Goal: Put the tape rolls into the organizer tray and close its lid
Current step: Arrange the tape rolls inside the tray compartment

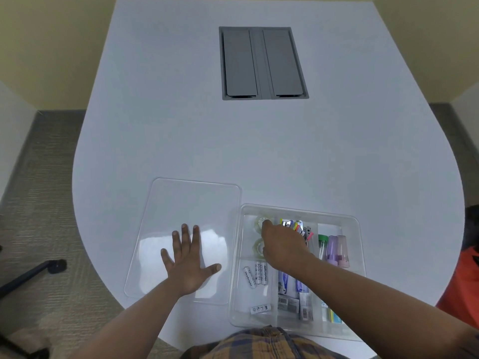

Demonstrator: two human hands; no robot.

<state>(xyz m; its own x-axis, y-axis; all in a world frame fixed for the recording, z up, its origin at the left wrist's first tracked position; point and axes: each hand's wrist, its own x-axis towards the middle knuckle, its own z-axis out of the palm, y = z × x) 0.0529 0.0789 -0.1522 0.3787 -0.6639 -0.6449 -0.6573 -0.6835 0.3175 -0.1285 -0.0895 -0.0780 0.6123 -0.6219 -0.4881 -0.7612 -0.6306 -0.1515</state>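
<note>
Left hand (pixel 187 260) spread wide and flat, palm down on the clear rectangular plastic lid (pixel 186 208) lying on the white desk (pixel 285 156). Just right of it, the clear compartmented organizer tray (pixel 359 244), open. Right hand (pixel 281 244) reaching into the far-left compartment, fingers curled over two translucent greenish tape rolls (pixel 259 225); gripping or just releasing, cannot tell. Placing step seemingly near done. Next: withdraw right hand, lift lid, seat it squarely over tray.
</note>
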